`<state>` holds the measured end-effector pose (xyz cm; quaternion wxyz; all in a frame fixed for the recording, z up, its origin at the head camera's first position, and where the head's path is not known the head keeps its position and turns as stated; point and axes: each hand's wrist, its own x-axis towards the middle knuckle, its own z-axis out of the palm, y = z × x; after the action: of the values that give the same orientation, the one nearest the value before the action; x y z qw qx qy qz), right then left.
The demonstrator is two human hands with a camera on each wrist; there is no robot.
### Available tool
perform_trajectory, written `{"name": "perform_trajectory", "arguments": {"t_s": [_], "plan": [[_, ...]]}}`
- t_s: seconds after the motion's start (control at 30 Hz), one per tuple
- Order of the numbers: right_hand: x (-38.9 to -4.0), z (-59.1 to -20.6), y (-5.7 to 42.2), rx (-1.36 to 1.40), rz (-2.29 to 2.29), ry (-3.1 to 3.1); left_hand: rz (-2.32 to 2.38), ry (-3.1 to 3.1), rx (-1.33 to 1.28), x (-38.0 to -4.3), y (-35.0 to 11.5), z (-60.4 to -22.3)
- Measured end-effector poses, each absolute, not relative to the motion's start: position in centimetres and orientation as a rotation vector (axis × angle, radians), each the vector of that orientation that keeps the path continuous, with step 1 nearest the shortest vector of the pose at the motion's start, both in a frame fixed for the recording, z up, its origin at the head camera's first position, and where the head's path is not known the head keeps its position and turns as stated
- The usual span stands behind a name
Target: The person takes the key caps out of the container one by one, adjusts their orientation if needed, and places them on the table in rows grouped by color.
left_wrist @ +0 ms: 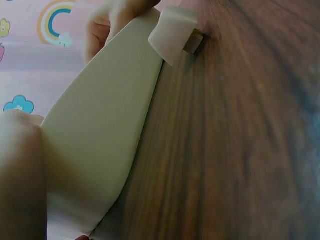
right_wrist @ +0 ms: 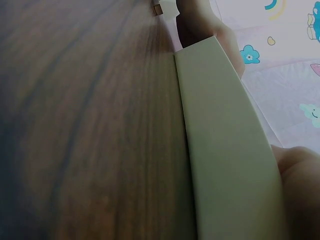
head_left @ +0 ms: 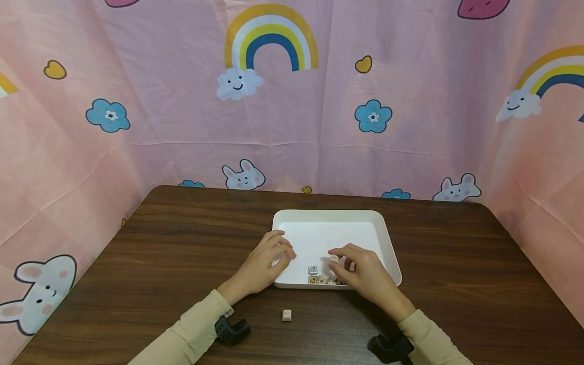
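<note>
A shallow white tray (head_left: pixel 301 230) stands on the table in the head view. My right hand (head_left: pixel 365 268) is over its front right part and pinches a small pale keycap (head_left: pixel 334 258) between thumb and fingers. My left hand (head_left: pixel 263 261) rests at the tray's left rim, its loosely bent fingers reaching over the inside. Below them near the front wall lie a grey-topped keycap (head_left: pixel 312 269), a brown-marked keycap (head_left: pixel 313 280) and several more, some hidden by my right hand. A single pale keycap (head_left: pixel 286 315) sits on the table in front of the tray; the left wrist view shows this keycap (left_wrist: pixel 172 32) close up.
The dark wood-grain table (head_left: pixel 205 228) extends around the tray. A pink patterned cloth (head_left: pixel 292 116) hangs behind it and on both sides. Black wrist cameras (head_left: pixel 232 330) sit below each wrist, close over the table. The tray's outer wall (right_wrist: pixel 225 135) fills much of the right wrist view.
</note>
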<state>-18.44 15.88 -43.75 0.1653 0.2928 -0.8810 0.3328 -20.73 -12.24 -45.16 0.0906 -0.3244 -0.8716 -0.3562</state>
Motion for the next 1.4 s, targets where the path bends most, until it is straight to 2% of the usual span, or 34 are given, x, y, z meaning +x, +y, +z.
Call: {"name": "perform_trajectory", "arguments": {"t_s": [0.43, 0.63, 1.07, 1.4], "plan": [[-18.4, -43.7, 15.8, 0.825, 0.947, -2.506, -1.11, -2.619, -0.895, -20.7, -12.3, -45.2], [-18.3, -43.8, 15.8, 0.839, 0.943, -2.506, -1.154, -2.739, -0.845, -21.1, -14.1, -45.2], [-18.4, -43.7, 16.1, 0.825, 0.939, -2.507, -1.102, -2.83, -0.859, -21.8, -14.9, -45.5], [-18.3, -43.6, 15.9, 0.813, 0.94, -2.527, -0.86, -2.794, -0.844, -21.3, -14.9, -45.3]]}}
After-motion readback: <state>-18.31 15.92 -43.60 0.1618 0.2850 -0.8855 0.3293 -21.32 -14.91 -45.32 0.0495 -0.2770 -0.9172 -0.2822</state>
